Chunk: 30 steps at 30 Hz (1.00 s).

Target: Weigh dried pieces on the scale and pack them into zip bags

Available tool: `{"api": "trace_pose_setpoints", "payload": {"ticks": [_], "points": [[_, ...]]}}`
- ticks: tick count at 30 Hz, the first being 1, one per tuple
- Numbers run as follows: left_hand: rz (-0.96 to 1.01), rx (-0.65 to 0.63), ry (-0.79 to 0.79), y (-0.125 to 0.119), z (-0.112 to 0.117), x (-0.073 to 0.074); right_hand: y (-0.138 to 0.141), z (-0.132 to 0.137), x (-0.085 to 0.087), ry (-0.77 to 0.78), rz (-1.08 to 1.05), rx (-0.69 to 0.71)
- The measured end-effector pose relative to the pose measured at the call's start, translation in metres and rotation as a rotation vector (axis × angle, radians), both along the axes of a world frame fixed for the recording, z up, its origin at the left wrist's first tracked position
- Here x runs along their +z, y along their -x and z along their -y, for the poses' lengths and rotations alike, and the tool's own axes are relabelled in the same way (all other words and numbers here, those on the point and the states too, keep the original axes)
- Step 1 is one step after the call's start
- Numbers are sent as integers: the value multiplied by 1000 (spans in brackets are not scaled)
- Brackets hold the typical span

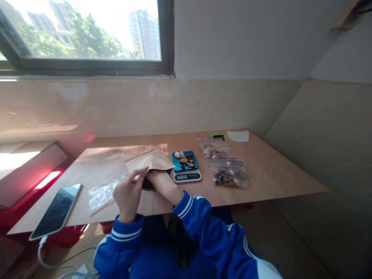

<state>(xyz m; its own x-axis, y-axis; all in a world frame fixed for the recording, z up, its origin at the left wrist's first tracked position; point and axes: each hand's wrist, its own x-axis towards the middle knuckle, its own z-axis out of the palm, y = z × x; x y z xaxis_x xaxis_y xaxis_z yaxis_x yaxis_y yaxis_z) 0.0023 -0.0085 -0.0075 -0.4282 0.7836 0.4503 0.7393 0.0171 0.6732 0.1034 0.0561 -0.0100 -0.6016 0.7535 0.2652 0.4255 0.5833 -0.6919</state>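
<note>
My left hand point(128, 192) grips the near edge of a brown paper pouch point(151, 161) that lies tilted over the table. My right forearm point(165, 186) runs under the pouch, and the right hand itself is hidden inside or beneath it. Just to the right stands a small digital scale point(186, 170) with a blue platform carrying brown and pale dried pieces point(185, 159).
An empty clear zip bag point(101, 193) lies left of my hands, a phone point(58, 211) on a cable near the table's left corner. Filled zip bags point(228, 172) lie right of the scale; a green-capped marker point(216, 136) and white paper point(238, 135) sit at the back.
</note>
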Motion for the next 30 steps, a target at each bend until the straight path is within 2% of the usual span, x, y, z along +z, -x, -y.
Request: {"api": "trace_pose_setpoints", "payload": {"ticks": [3, 7, 11, 16, 19, 25, 30], "points": [[4, 9, 32, 4, -2, 6, -18, 13, 8, -73, 160, -38], [25, 9, 40, 6, -4, 12, -36, 20, 19, -187, 292, -12], [52, -16, 39, 7, -7, 13, -50, 16, 28, -279, 217, 3], [74, -22, 71, 5, -11, 15, -62, 9, 28, -289, 63, 69], [87, -24, 94, 6, -14, 19, -66, 7, 25, -242, -2, 74], [27, -16, 108, 4, -23, 30, -78, 4, 29, 72, -240, 119], [-49, 11, 99, 2, -32, 36, -90, -2, 31, 154, -414, 102]]}}
